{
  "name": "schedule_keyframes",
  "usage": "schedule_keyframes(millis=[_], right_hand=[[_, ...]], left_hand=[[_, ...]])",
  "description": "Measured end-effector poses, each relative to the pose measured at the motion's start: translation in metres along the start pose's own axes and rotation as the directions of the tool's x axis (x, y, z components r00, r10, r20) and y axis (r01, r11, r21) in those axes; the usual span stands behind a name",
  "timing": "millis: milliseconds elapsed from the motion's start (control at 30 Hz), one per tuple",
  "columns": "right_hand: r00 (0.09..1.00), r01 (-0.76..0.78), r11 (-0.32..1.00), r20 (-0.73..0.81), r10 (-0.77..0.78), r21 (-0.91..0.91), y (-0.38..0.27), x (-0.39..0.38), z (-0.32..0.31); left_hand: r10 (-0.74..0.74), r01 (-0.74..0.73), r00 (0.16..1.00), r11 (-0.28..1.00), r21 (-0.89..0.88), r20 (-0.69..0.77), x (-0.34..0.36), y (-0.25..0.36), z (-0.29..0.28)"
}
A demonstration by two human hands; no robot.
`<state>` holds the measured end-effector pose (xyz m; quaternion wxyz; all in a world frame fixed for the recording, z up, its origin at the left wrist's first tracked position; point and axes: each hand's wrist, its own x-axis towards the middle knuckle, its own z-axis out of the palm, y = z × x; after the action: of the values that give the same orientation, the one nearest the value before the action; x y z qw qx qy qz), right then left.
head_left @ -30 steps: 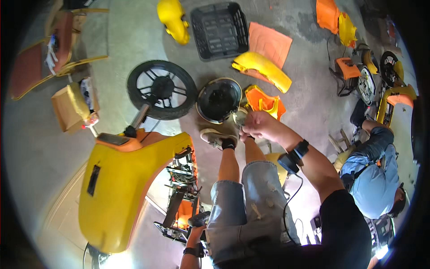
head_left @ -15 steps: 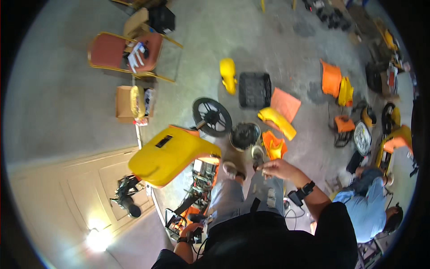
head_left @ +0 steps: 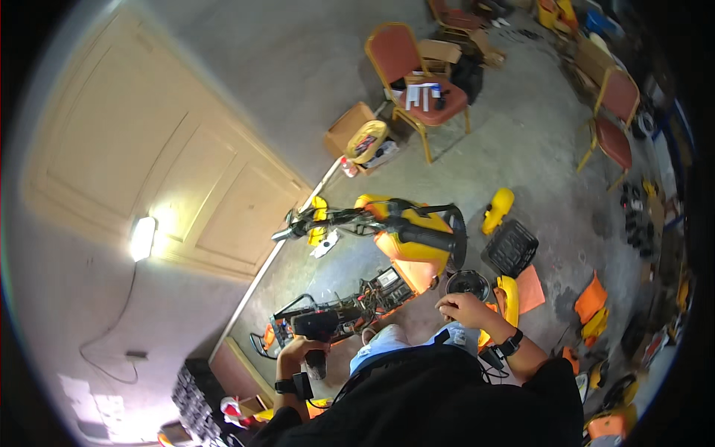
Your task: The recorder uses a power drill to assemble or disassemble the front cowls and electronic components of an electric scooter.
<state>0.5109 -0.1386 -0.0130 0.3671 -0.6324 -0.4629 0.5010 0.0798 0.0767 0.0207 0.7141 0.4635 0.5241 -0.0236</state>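
1. The scooter (head_left: 411, 274) lies ahead of both hands, running from the near left, by the left hand, out to the far right, beyond the right one.
2. Left hand (head_left: 301, 350) is at the near end, right up against a black padded part (head_left: 319, 325) there. Can't tell if the fingers are actually gripping it (the hand's back and wrist gear hide most of it).
3. Right hand (head_left: 462, 309) is up in front of the right knee, fingers bent in toward the thumb. Can't tell if something small is pinched in there. Seen from above, it's just on the near side of a round black tub (head_left: 468, 282).
4. So the two hands are well apart, one each side of the lap.
5. The black handlebar (head_left: 354, 217) is on the scooter's far left side, out past both hands, and the front wheel (head_left: 459, 240) sits far of the right hand.
6. Right of the tub there's a curved yellow panel (head_left: 509, 299), then a flat orange sheet (head_left: 531, 288), with a black crate (head_left: 511, 249) farther off.
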Motion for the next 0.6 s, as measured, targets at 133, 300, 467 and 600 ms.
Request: schedule_keyframes(millis=[133,300,467,600], right_hand=[[0.892,0.369,0.812,-0.071,-0.446,-0.452,-0.105,0.038,0.050],[0.587,0.197,0.551,-0.352,-0.729,-0.811,-0.215,0.080,0.054],[0.673,-0.174,0.646,-0.569,-0.473,-0.743,-0.223,0.111,0.007],[0.793,-0.307,0.574,-0.538,-0.287,-0.759,-0.191,0.102,-0.011]], left_hand=[[0.281,-0.264,0.951,0.955,-0.134,0.130,-0.032,-0.016,-0.061],[0.191,-0.207,0.978,0.921,-0.329,-0.080,-0.044,-0.086,-0.145],[0.161,-0.211,0.977,0.719,-0.662,-0.137,-0.040,-0.149,-0.201],[0.089,-0.212,0.972,0.731,-0.649,-0.218,-0.036,-0.175,-0.226]])
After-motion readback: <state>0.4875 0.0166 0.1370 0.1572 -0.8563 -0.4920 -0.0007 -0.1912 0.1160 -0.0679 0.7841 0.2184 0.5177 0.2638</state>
